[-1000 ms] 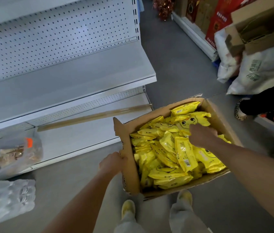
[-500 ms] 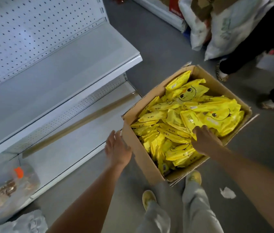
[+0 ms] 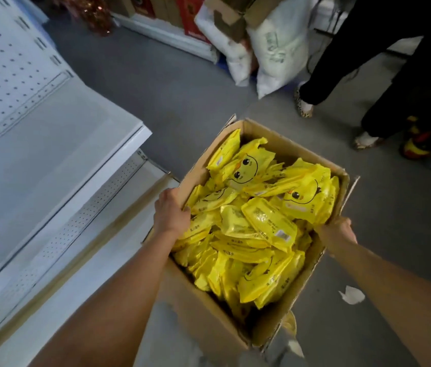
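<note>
While both hands clamp its opposite walls, the open brown cardboard box (image 3: pixel 209 316) sits right in front of the person's legs, above the grey floor (image 3: pixel 172 86); whether it rests on the ground cannot be told. The left hand (image 3: pixel 172 210) grips the left rim, fingers curled together over the edge. The right hand (image 3: pixel 337 234) clasps the right rim, its fingertips hidden behind the cardboard. Glossy yellow plastic packets (image 3: pixel 264 226) printed with a duckling face fill the box to the brim.

Just beside the box on the left stands a white metal shelf unit (image 3: pixel 50 160) with a perforated back panel. A long tan strip (image 3: pixel 119 226) lies on its lower board. Ahead, two white plastic sacks (image 3: pixel 275 49) lean near another person's black-trousered legs (image 3: pixel 362 64), well apart from the box. A scrap of white paper (image 3: pixel 352 295) lies on the floor near the right forearm.
</note>
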Demonstrator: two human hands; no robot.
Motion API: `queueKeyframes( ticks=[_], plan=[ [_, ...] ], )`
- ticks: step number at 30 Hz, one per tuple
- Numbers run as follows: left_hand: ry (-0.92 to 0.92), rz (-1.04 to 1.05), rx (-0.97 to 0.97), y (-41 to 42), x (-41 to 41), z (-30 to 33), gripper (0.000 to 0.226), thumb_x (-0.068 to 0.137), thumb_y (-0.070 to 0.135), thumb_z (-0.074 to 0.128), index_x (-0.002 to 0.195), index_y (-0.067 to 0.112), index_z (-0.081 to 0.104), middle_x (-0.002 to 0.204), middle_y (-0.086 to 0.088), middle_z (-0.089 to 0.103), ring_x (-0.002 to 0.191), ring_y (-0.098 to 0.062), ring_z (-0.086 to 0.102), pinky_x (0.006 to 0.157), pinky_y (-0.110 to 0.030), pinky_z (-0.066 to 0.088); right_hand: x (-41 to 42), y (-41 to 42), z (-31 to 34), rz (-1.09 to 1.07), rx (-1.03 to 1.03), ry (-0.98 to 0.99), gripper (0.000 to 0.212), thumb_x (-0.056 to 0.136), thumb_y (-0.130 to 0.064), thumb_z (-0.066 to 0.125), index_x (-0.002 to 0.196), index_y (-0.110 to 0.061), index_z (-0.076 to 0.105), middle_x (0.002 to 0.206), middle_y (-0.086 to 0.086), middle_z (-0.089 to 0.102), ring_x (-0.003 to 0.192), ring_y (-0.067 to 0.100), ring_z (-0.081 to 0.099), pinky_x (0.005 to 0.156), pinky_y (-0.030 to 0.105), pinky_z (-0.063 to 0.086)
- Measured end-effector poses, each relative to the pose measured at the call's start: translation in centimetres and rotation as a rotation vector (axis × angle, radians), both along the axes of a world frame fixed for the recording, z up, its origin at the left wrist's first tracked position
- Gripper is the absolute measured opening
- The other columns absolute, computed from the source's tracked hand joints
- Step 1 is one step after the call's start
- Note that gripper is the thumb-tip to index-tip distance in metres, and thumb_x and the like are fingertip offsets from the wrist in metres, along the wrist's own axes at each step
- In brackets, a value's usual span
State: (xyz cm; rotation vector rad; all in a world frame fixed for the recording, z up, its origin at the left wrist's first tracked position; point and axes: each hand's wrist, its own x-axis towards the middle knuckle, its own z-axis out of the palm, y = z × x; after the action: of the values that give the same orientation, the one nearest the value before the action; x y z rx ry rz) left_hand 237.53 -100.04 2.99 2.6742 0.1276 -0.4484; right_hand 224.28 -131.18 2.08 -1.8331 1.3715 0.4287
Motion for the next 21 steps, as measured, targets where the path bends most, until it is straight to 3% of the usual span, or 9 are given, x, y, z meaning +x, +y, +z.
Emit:
queueKeyframes(
  ticks=[3,6,9,12,16,21],
  plan=[
    [0.024,-0.068,0.017,-0.9,4.0,-0.9,0.062,0.091,0.024,0.062,0.144,0.013,0.033,0.147,-0.01,0.033,0.133,-0.032,0.037,0.108,-0.042,0.034,-0.5,-0.5,-4.0,-0.04,0.043,0.054,0.055,0.065,-0.02,0.053,0.118,-0.006,0.044,0.098,0.022,0.062,0.083,0.039,0.065,0.068,0.05,0.058],
    [0.094,-0.137,0.008,-1.7,7.8,-2.0,0.062,0.094,0.024,0.056,0.149,0.016,0.028,0.154,-0.007,0.033,0.136,-0.03,0.039,0.109,-0.039,0.033,-0.9,2.0,-2.6,-0.113,-0.009,0.028,0.037,0.084,-0.02,0.056,0.116,-0.018,0.038,0.101,0.016,0.058,0.092,0.041,0.06,0.08,0.052,0.054],
    [0.145,-0.266,0.091,-2.2,10.3,-3.3,0.051,0.098,0.022,0.047,0.147,0.012,0.036,0.15,-0.011,0.041,0.135,-0.029,0.042,0.108,-0.035,0.034,-1.2,3.2,-3.8,-0.175,-0.159,-0.006,0.035,0.087,-0.026,0.058,0.119,-0.017,0.048,0.108,0.018,0.06,0.099,0.042,0.058,0.085,0.051,0.049],
    [0.112,-0.301,0.074,-1.8,11.2,-5.1,0.038,0.1,0.023,0.045,0.135,0.01,0.05,0.136,-0.015,0.054,0.123,-0.032,0.05,0.099,-0.039,0.041,-1.0,3.6,-4.5,-0.186,-0.26,-0.023,0.026,0.087,-0.022,0.059,0.112,-0.016,0.053,0.103,0.02,0.061,0.095,0.042,0.058,0.082,0.051,0.049],
    [0.067,-0.128,-0.045,-1.2,10.3,-6.4,0.025,0.099,0.023,0.047,0.115,0.01,0.061,0.113,-0.014,0.066,0.103,-0.031,0.06,0.078,-0.034,0.043,-0.2,3.5,-4.2,-0.127,-0.317,-0.01,0.02,0.085,-0.016,0.059,0.104,-0.013,0.054,0.098,0.02,0.061,0.09,0.042,0.059,0.079,0.052,0.051],
    [0.037,0.001,-0.058,0.7,8.1,-6.2,0.019,0.1,0.02,0.044,0.093,0.008,0.057,0.102,-0.018,0.067,0.081,-0.027,0.057,0.065,-0.034,0.04,3.4,1.7,-3.5,0.078,-0.36,-0.018,0.022,0.084,-0.011,0.06,0.104,-0.006,0.054,0.096,0.021,0.06,0.085,0.04,0.057,0.074,0.048,0.05]
  ],
)
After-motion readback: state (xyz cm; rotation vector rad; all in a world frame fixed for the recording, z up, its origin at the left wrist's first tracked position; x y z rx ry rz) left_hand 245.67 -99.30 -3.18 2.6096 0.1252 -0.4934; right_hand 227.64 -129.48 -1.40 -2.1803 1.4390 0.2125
